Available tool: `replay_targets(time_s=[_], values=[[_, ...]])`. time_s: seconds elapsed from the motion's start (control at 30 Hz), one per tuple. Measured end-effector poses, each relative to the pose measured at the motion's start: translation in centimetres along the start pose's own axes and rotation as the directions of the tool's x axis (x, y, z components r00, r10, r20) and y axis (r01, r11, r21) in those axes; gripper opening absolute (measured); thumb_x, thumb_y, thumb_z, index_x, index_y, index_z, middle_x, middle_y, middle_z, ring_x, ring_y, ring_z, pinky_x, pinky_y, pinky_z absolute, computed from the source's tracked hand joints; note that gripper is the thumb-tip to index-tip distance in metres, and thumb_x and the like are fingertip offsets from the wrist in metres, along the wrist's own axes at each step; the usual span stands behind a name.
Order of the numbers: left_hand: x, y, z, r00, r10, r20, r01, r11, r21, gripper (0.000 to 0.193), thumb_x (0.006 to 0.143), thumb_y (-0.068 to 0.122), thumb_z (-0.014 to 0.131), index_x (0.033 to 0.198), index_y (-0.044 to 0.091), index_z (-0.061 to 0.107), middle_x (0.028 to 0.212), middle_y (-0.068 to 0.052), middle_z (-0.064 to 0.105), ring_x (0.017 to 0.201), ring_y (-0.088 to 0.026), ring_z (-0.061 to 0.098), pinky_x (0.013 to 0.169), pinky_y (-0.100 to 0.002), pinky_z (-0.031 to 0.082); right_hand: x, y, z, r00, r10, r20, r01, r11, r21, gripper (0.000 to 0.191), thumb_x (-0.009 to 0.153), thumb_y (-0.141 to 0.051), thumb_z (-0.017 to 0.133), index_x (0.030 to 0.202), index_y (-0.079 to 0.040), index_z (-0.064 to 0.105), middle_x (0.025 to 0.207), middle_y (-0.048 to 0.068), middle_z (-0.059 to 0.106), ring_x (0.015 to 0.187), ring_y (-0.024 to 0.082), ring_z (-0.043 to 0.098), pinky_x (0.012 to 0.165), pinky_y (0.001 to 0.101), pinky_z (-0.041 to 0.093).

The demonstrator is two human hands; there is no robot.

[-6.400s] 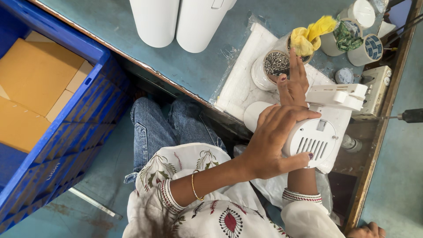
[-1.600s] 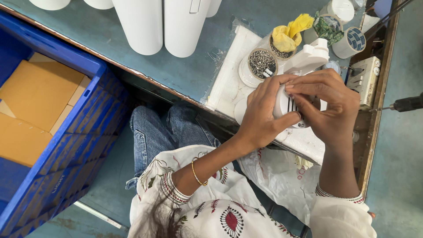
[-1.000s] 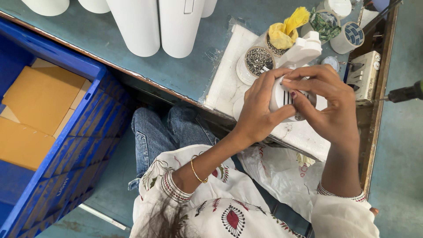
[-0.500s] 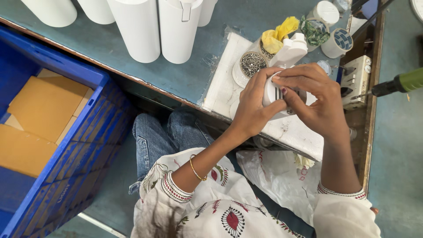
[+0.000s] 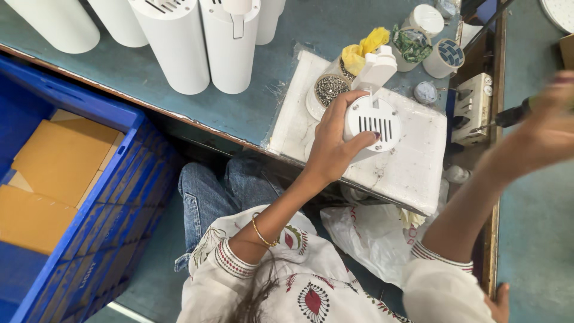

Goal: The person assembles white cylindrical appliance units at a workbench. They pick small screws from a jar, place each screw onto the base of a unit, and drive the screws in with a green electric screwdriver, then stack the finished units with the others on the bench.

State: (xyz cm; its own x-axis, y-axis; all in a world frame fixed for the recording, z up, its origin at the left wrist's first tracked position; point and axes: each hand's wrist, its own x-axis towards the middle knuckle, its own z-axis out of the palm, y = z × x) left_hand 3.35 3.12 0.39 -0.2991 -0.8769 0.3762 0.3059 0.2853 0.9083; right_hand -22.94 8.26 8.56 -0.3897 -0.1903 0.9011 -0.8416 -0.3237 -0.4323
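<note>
My left hand (image 5: 332, 142) grips a round white lamp housing (image 5: 374, 122) with a slotted end cap and a white bracket on top. It stands on a white foam pad (image 5: 412, 167) on the blue-grey workbench. My right hand (image 5: 553, 119) is blurred at the right edge, next to a green-handled screwdriver (image 5: 505, 116); whether it holds the tool is unclear. A small cup of screws (image 5: 327, 90) sits just left of the housing.
Several tall white cylinder housings (image 5: 197, 42) stand at the back of the bench. Tape rolls (image 5: 445, 57), a yellow cloth (image 5: 365, 45) and a white socket box (image 5: 472, 107) lie at the right. A blue crate (image 5: 89, 197) with cardboard is at the left.
My right hand has left the lamp housing and swung out to the right toward the screwdriver. The left hand keeps hold of the housing, whose slotted cap now shows fully.
</note>
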Motion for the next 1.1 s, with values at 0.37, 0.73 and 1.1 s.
replay_targets(time_s=[0.37,0.73,1.1], values=[[-0.8,0.6,0.0,1.0,-0.006,0.027,0.008,0.996,-0.086,0.063,0.081,0.018,0.074,0.139,0.007,0.052,0.126,-0.011,0.061,0.117,-0.022,0.062,0.105,-0.035,0.049,-0.3,11.5,-3.9,0.939,0.306,0.16,-0.331,0.927,0.174,0.026,0.109,-0.009,0.072,0.122,0.002,0.052,0.1,0.011,0.06,0.08,0.02,0.063,0.072,0.0343,0.059],[-1.2,0.9,0.3,0.999,-0.032,0.044,0.037,0.992,-0.121,0.063,0.081,0.014,0.073,0.139,0.006,0.051,0.125,-0.011,0.06,0.116,-0.02,0.062,0.105,-0.034,0.049,1.1,-4.1,-0.4,0.851,0.389,0.353,-0.519,0.523,0.676,0.019,0.105,0.0,0.064,0.101,0.004,0.046,0.07,0.012,0.042,0.049,0.021,0.042,0.044,0.0343,0.032],[-1.5,1.3,0.3,0.999,0.008,0.05,-0.001,0.991,-0.135,0.062,0.082,0.012,0.072,0.139,0.004,0.05,0.124,-0.01,0.058,0.114,-0.019,0.059,0.103,-0.032,0.049,1.1,-9.7,7.0,0.893,0.297,0.338,-0.448,0.521,0.727,0.012,0.106,0.002,0.06,0.106,0.004,0.048,0.067,0.013,0.044,0.045,0.02,0.039,0.041,0.0335,0.033]])
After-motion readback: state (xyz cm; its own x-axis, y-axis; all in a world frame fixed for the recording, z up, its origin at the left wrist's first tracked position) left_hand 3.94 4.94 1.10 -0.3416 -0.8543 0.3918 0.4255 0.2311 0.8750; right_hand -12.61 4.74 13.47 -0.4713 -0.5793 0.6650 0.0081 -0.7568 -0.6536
